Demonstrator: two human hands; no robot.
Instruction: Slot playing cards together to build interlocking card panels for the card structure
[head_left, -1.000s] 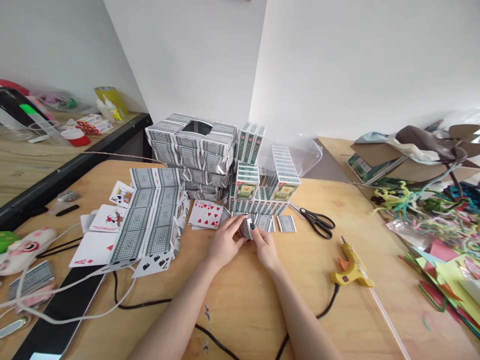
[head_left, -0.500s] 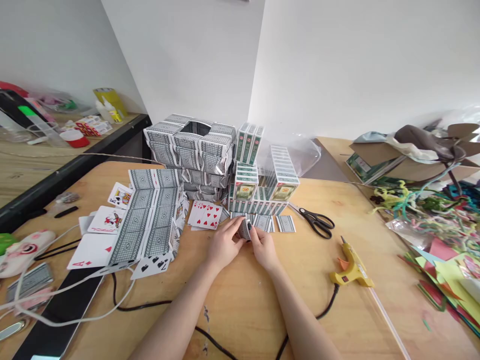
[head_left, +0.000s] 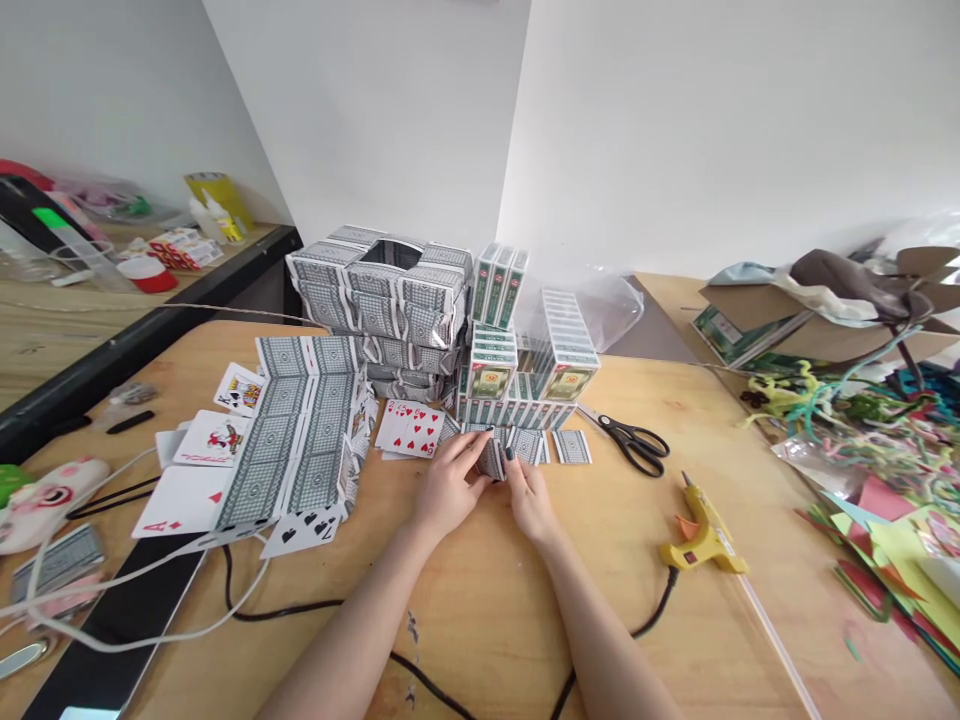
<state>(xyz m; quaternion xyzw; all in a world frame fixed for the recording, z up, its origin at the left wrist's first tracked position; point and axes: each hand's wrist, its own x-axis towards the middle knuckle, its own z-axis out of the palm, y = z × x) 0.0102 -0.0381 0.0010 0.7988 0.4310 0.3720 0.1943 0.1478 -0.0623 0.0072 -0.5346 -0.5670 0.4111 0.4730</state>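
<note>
Between my two hands, low over the table, is a grey-patterned playing card (head_left: pixel 491 460). My left hand (head_left: pixel 448 487) grips its left side with the fingers closed. The thumb and fingers of my right hand (head_left: pixel 531 496) press at its right edge. Other grey-backed playing cards (head_left: pixel 527 444) lie just beyond my fingers, and one more card (head_left: pixel 572 447) rests to their right. Left of my hands are face-up heart cards (head_left: pixel 411 428). Behind them stand stacked card boxes (head_left: pixel 517 413) and grey boxes (head_left: pixel 375 300) covered in playing cards.
A folded panel of joined cards (head_left: pixel 292 430) stands at left, with loose cards around it. To the right lie black-handled scissors (head_left: pixel 634 443) and a yellow glue gun (head_left: pixel 705 535), its black cable (head_left: pixel 285 610) crossing the table. Pipe cleaners (head_left: pixel 825 430) and coloured paper (head_left: pixel 900 540) fill the far right.
The card between my hands has turned slightly, showing more of its patterned back. My right fingers have shifted a little right along its edge.
</note>
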